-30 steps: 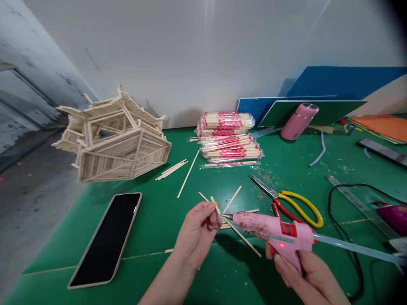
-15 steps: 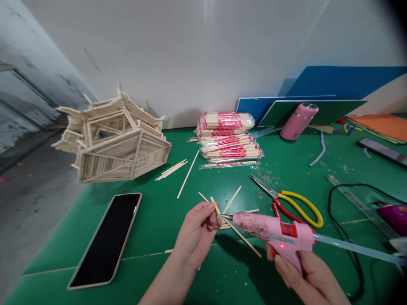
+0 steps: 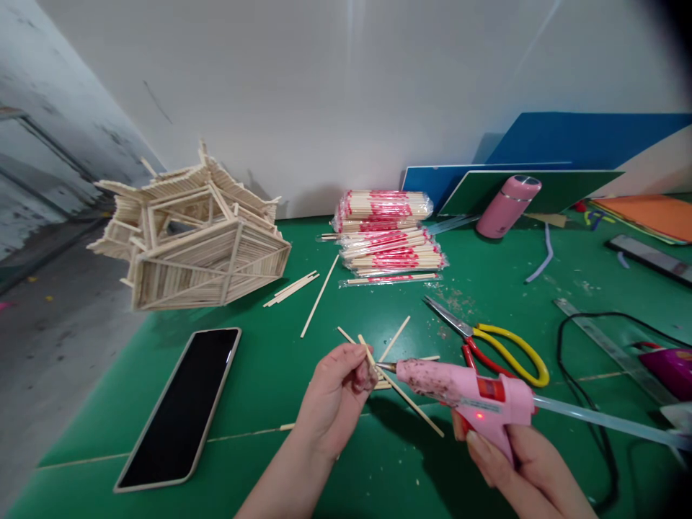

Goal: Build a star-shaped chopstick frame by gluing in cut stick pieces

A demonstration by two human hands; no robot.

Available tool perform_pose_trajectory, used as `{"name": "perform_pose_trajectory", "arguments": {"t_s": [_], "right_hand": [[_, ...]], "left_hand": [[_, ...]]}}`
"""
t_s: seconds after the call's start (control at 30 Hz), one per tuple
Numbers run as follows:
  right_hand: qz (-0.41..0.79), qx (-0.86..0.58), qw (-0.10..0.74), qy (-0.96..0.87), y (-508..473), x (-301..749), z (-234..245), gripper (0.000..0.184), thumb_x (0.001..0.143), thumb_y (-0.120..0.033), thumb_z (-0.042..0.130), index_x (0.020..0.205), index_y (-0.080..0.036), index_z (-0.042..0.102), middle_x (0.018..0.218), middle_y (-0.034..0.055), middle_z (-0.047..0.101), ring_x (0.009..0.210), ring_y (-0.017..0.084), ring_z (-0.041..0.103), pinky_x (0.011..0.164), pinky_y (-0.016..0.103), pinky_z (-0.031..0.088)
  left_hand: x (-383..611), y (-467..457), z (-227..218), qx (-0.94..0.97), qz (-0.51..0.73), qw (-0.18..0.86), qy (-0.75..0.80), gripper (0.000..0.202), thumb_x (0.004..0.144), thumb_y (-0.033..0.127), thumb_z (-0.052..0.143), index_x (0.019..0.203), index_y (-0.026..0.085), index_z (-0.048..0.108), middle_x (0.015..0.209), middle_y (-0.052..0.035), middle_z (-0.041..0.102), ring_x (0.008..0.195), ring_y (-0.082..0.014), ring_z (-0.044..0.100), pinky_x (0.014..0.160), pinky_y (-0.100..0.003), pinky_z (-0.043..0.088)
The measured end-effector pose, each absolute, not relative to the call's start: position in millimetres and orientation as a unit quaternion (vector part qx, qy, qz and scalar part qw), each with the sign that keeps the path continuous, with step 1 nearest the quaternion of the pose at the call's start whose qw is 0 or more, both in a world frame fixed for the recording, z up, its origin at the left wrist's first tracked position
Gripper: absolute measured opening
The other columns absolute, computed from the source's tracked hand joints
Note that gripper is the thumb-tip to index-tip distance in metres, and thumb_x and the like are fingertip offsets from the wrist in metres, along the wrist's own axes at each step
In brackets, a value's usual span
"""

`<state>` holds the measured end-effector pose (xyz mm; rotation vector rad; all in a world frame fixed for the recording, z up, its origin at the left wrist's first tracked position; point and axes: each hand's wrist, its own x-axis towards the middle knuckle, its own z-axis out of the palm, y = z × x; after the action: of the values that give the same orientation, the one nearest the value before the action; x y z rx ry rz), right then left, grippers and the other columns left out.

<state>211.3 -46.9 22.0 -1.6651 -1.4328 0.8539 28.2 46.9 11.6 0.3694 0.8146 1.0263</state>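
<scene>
Between the fingertips of my left hand (image 3: 340, 386) is a thin wooden stick (image 3: 414, 405), slanting down to the right above the table. My right hand (image 3: 519, 461) is wrapped round the handle of a pink glue gun (image 3: 459, 386), whose red light is lit. Its metal nozzle meets the stick close to my left fingertips; whether it touches is too small to tell. A clear glue stick (image 3: 605, 418) juts from the gun's back. Below and behind my left hand lie more wooden sticks (image 3: 397, 337), partly hidden by the fingers.
A model building of sticks (image 3: 216, 259) stands at the left, behind a phone (image 3: 178, 411). Wrapped chopstick packs (image 3: 389, 245) lie at the back. Scissors (image 3: 486, 346) with red and yellow handles, a black cable (image 3: 576, 382), a ruler (image 3: 616, 353) and a pink bottle (image 3: 508, 207) are at right.
Almost nothing differs. Both hands, the stick and the glue gun stay in practically the same place, with the nozzle still at the stick.
</scene>
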Motion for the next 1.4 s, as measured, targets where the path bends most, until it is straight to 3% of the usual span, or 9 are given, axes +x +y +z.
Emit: {"name": "perform_pose_trajectory", "arguments": {"t_s": [0.17,0.4,0.57,0.7,0.8,0.9,1.0,1.23,1.4], "right_hand": [[0.394,-0.623,0.367,-0.567,-49,219,13,0.022,0.078,-0.037,0.048,0.083,-0.019,0.06,0.056,0.0001,0.054,0.048,0.011,0.05,0.045,0.018,0.044],[0.437,-0.611,0.431,-0.501,-46,233,12,0.023,0.084,-0.036,0.04,0.085,-0.018,0.053,0.054,-0.0017,0.049,0.048,0.01,0.045,0.044,0.02,0.039],[0.379,-0.656,0.322,-0.568,-49,245,10,0.023,0.08,-0.038,0.046,0.072,-0.019,0.054,0.053,-0.002,0.05,0.047,0.011,0.048,0.044,0.02,0.042],[0.321,-0.658,0.23,-0.641,-53,239,6,0.024,0.079,-0.039,0.046,0.074,-0.02,0.06,0.051,-0.0009,0.054,0.045,0.013,0.051,0.042,0.02,0.044],[0.289,-0.645,0.198,-0.68,-56,233,4,0.025,0.08,-0.038,0.044,0.077,-0.021,0.062,0.063,0.0027,0.063,0.062,0.017,0.061,0.058,0.021,0.051],[0.255,-0.633,0.178,-0.709,-58,231,-1,0.025,0.08,-0.036,0.046,0.09,-0.02,0.062,0.086,0.006,0.068,0.084,0.019,0.062,0.077,0.023,0.049],[0.228,-0.625,0.167,-0.728,-62,232,-7,0.029,0.082,-0.037,0.044,0.096,-0.019,0.061,0.092,0.0059,0.068,0.085,0.018,0.063,0.079,0.022,0.048],[0.167,-0.622,0.133,-0.754,-67,236,-18,0.032,0.082,-0.042,0.039,0.091,-0.023,0.064,0.09,0.0035,0.069,0.081,0.019,0.065,0.072,0.026,0.053],[0.171,-0.621,0.151,-0.75,-65,233,-18,0.035,0.083,-0.042,0.037,0.099,-0.023,0.062,0.084,0.0034,0.07,0.074,0.019,0.066,0.072,0.027,0.053]], "left_hand": [[30,47,10,0.194,0.476,0.765,0.387,0.012,0.063,0.022,0.065,0.059,0.013,0.057,0.045,0.0048,0.043,0.045,-0.005,0.035,0.049,-0.019,0.031],[24,47,19,0.245,0.5,0.703,0.442,0.012,0.063,0.02,0.067,0.058,0.015,0.058,0.048,0.0041,0.046,0.048,-0.0059,0.038,0.047,-0.018,0.028],[9,42,29,0.501,0.423,0.534,0.534,0.007,0.067,0.019,0.063,0.06,0.016,0.061,0.056,0.0009,0.051,0.052,-0.0091,0.04,0.049,-0.02,0.028],[1,35,24,0.723,0.309,0.385,0.484,0.014,0.071,0.015,0.055,0.059,0.019,0.061,0.052,0.0002,0.048,0.053,-0.0128,0.041,0.054,-0.025,0.028],[-1,28,14,0.81,0.258,0.3,0.433,0.014,0.072,0.015,0.054,0.062,0.02,0.06,0.059,-0.0026,0.053,0.058,-0.0154,0.043,0.057,-0.028,0.026],[1,20,7,0.85,0.202,0.23,0.428,0.017,0.074,0.012,0.049,0.063,0.02,0.058,0.067,-0.0041,0.055,0.065,-0.0177,0.044,0.062,-0.031,0.027],[3,15,3,0.88,0.148,0.172,0.417,0.018,0.075,0.009,0.043,0.066,0.019,0.056,0.076,-0.0045,0.057,0.074,-0.0198,0.045,0.069,-0.036,0.03],[-2,14,-5,0.893,0.146,0.17,0.389,0.017,0.079,0.01,0.04,0.07,0.018,0.053,0.079,-0.0017,0.057,0.077,-0.017,0.047,0.073,-0.036,0.03],[-3,15,-6,0.892,0.152,0.18,0.385,0.021,0.081,0.013,0.037,0.069,0.018,0.053,0.077,-0.0015,0.057,0.074,-0.0162,0.047,0.072,-0.035,0.03]]}}
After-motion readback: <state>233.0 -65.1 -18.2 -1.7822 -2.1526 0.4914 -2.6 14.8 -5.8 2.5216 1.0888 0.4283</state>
